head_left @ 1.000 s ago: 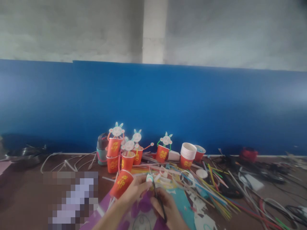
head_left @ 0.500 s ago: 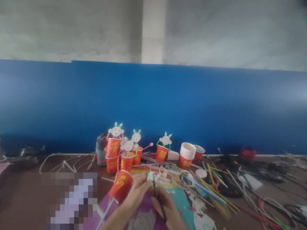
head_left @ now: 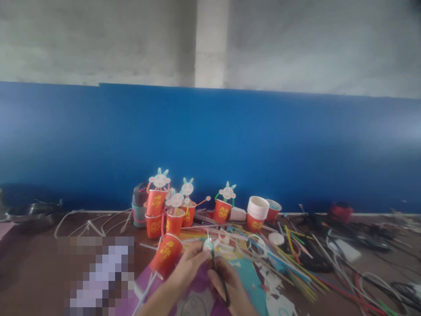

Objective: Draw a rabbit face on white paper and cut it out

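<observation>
Between its thumb and fingers, my left hand [head_left: 190, 265] pinches a small white paper piece [head_left: 208, 245] with a green-blue outline. Dark-handled scissors [head_left: 219, 276] are in my right hand [head_left: 228, 281], their blades pointing up beside the paper piece. A purple sheet [head_left: 184, 294] with a pale drawn face lies under my hands, next to a teal sheet [head_left: 251, 281]. Left of my left hand, a red paper cup [head_left: 167, 256] leans at a tilt.
Red cups with white paper rabbit figures [head_left: 160, 180] stand behind my hands. A stack of cups [head_left: 256, 213] is right of them. Colored straws [head_left: 296, 263], paper scraps [head_left: 278, 300] and cables lie to the right. Metal pans [head_left: 31, 212] sit far left.
The paper piece and the scissors have shifted slightly to the right, and the scissor blades sit at a slightly different angle. Both hands keep their hold.
</observation>
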The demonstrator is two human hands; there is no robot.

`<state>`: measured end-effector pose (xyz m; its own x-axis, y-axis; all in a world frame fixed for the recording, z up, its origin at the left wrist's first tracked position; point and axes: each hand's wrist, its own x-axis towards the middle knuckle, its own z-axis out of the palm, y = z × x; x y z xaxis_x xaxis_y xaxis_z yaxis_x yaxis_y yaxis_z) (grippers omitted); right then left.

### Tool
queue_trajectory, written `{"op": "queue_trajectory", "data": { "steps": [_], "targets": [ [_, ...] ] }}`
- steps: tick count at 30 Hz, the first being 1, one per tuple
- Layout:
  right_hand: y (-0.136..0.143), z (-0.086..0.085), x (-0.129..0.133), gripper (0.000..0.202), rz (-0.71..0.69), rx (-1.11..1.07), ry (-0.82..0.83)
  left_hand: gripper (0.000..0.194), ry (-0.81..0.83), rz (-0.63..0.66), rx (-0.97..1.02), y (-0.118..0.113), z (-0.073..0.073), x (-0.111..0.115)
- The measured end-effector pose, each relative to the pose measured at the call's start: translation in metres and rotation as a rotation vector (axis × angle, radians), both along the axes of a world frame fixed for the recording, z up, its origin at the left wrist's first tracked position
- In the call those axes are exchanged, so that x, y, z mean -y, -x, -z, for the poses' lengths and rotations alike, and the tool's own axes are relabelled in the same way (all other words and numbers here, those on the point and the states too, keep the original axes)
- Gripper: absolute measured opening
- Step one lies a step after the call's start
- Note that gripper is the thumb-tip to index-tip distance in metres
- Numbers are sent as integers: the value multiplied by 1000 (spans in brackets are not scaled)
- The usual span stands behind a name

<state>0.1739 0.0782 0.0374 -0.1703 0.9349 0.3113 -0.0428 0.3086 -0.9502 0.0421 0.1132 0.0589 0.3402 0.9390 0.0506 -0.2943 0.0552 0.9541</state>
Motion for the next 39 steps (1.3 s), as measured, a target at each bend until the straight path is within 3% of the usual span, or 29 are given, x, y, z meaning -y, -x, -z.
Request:
{"op": "queue_trajectory", "data": {
  "steps": [15, 27, 39],
  "targets": [
    [1, 7, -2, 40, -86, -39, 91, 35, -47, 70, -36, 8, -9, -1],
    [1, 1, 2, 37, -105, -11, 72, 38, -69, 149, -125, 19, 14, -22],
    [1, 14, -3, 33, -122, -29, 73, 33, -92, 170, -138, 22, -3, -15]
  ]
}}
